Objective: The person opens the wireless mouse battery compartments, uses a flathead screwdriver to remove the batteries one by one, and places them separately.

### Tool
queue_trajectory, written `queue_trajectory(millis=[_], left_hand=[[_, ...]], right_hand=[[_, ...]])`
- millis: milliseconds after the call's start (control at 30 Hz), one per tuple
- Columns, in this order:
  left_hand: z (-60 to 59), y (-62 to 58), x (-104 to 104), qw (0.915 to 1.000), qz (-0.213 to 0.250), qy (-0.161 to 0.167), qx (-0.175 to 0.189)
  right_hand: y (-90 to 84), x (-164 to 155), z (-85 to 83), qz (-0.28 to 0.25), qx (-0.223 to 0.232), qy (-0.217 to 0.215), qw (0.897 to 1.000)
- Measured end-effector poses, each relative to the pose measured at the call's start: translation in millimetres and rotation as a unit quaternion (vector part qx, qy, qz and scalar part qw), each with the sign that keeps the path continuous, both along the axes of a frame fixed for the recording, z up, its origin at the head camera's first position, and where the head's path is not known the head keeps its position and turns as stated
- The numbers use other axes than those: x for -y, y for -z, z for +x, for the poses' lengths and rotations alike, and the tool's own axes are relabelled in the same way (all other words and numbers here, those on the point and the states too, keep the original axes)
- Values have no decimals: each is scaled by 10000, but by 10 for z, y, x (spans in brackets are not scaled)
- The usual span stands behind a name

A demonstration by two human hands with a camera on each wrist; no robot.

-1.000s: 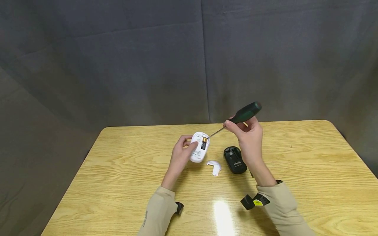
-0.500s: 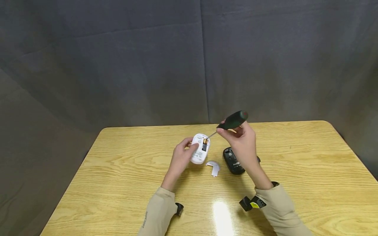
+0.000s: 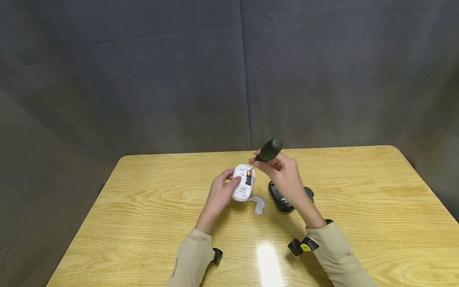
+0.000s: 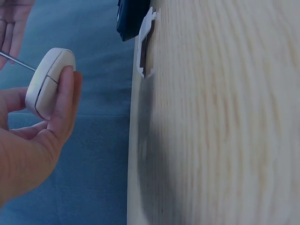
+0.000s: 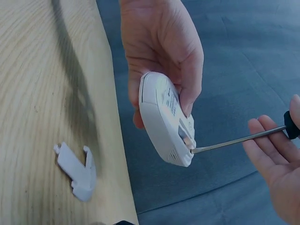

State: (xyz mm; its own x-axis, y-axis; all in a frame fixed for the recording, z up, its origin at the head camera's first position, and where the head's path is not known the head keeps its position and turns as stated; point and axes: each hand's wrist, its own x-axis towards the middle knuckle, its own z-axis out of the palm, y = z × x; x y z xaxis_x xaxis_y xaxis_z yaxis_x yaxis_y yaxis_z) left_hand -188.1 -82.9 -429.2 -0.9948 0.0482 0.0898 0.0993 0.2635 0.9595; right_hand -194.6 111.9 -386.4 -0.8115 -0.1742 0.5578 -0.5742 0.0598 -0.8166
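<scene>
My left hand grips a white computer mouse above the table, its underside turned up. In its open compartment lies a black and gold battery. My right hand holds a screwdriver with a dark green handle, fingers around the front of the handle. In the right wrist view the shaft runs to the mouse, its tip right at the end of the battery compartment. The left wrist view shows the mouse edge-on between thumb and fingers.
A white battery cover lies on the wooden table just below the held mouse. Beside it a black mouse lies bottom up, partly hidden by my right forearm, with another dark piece at its right. A grey curtain hangs behind.
My right hand and the screwdriver have moved left and the handle has swung more upright, the tip staying at the mouse's battery compartment. My left hand keeps the mouse nearly still.
</scene>
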Motion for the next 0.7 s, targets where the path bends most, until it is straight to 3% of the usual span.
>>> queue_trajectory(millis=[167,367,500,700], left_hand=[[-8,16,-7,9999,108,32,50],[-4,0,-15,9999,105,94,32],[13,-8,-17,9999,115,100,44],[19,-24,-43,9995,251,129,106]], right_hand=[[30,-34,-33,-239,290,-120,9992],[60,-74,-83,-1163,718,-378,9899],[72,-112,-121,-2021,1198,-603,9701],[53,-211,-174,-3245,1915,-458,9252]])
